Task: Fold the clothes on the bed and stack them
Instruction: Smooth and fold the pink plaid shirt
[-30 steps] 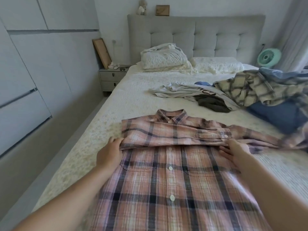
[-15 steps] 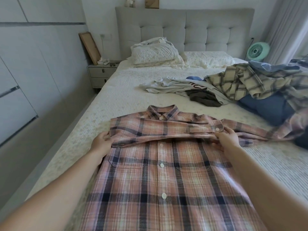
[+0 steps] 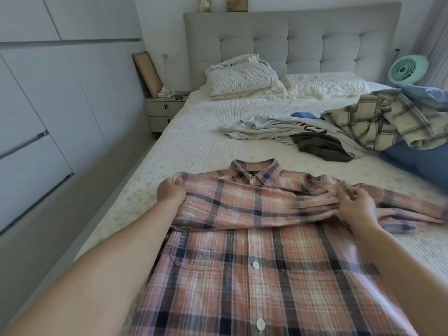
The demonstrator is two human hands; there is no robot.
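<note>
A pink plaid button shirt (image 3: pixel 254 238) lies front up on the bed (image 3: pixel 194 146), collar pointing toward the headboard. One sleeve is folded across its chest. My left hand (image 3: pixel 171 192) grips the shirt's left shoulder edge. My right hand (image 3: pixel 355 207) pinches the folded sleeve cloth near the right shoulder; this part is motion-blurred. The other sleeve trails off to the right. Behind the shirt lies a loose pile: a white printed tee (image 3: pixel 274 127), a dark olive garment (image 3: pixel 320 146), a beige plaid shirt (image 3: pixel 380 120) and blue cloth (image 3: pixel 417 163).
Two pillows (image 3: pixel 240 76) lean against the grey headboard (image 3: pixel 291 40). A nightstand (image 3: pixel 162 112) stands at the bed's left, with wardrobe doors along the left wall. A green fan (image 3: pixel 407 69) sits at the far right. Bare bedspread lies between the shirt and the pile.
Both hands have slid up the shirt toward the collar, carrying the folded sleeve higher. My view has tilted down and closer.
</note>
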